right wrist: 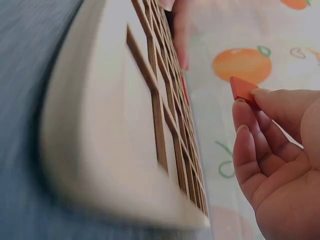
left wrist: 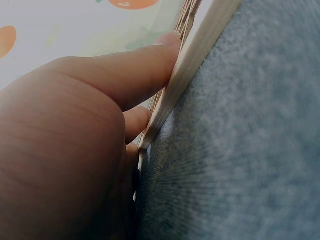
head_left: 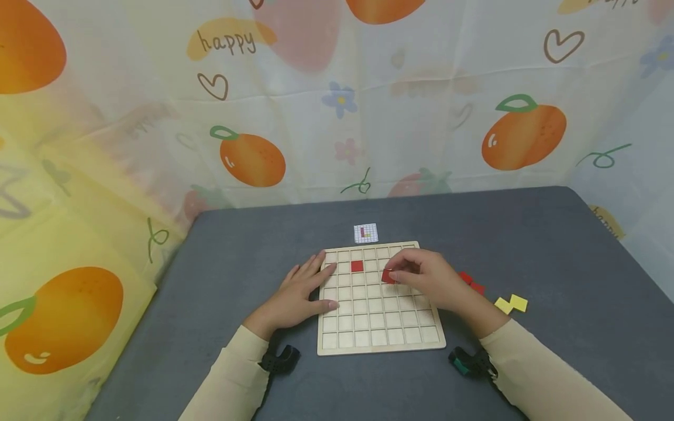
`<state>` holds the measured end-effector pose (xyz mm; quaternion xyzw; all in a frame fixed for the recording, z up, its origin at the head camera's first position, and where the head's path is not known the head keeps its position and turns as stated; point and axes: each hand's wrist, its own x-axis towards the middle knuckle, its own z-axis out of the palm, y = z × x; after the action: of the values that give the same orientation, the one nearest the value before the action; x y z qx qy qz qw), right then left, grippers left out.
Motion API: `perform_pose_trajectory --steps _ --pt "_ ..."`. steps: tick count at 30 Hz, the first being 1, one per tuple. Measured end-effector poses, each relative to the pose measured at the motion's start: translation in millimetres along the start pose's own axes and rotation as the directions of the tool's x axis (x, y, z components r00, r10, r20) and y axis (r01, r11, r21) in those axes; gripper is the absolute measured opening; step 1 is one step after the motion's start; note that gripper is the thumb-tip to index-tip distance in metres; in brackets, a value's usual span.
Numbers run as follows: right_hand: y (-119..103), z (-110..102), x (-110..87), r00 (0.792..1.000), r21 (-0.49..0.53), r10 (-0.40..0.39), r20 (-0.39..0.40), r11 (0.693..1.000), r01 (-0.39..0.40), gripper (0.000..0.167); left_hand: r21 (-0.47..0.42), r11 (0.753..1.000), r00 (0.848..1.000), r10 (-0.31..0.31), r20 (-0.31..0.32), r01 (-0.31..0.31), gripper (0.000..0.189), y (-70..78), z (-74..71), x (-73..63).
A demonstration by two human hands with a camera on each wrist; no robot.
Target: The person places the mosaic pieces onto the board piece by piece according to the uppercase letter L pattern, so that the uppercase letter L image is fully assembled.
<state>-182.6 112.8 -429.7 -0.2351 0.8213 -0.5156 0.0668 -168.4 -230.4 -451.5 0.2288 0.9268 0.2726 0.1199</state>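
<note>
A wooden grid board with square cells lies on the dark table. One red square tile sits in a cell in its upper left part. My right hand pinches a second red tile between thumb and fingers, over the upper right part of the board. In the right wrist view that held tile is tilted, raised beside the grid. My left hand rests with fingers spread on the board's left edge. The left wrist view shows its thumb lying on the board's rim.
A small card with a printed grid and coloured cells lies just behind the board. Right of the board, partly behind my right forearm, are red tiles and two yellow tiles. A fruit-patterned cloth hangs behind the table.
</note>
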Motion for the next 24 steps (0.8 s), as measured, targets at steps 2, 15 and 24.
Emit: perform_pose_trajectory --steps 2,15,24 --pt "-0.8 5.4 5.2 1.0 0.004 0.004 0.002 1.0 -0.004 0.011 0.002 1.0 1.0 -0.003 0.001 0.003 0.091 0.2 0.3 0.1" --pt "-6.9 34.8 31.3 1.0 0.019 0.02 -0.015 1.0 -0.02 0.004 0.015 1.0 1.0 -0.009 -0.004 0.009 0.092 1.2 -0.2 1.2" --pt "-6.1 50.6 38.2 0.997 -0.055 0.072 0.027 0.996 -0.07 0.009 0.01 1.0 1.0 -0.003 -0.006 0.003 0.09 0.9 -0.7 -0.1"
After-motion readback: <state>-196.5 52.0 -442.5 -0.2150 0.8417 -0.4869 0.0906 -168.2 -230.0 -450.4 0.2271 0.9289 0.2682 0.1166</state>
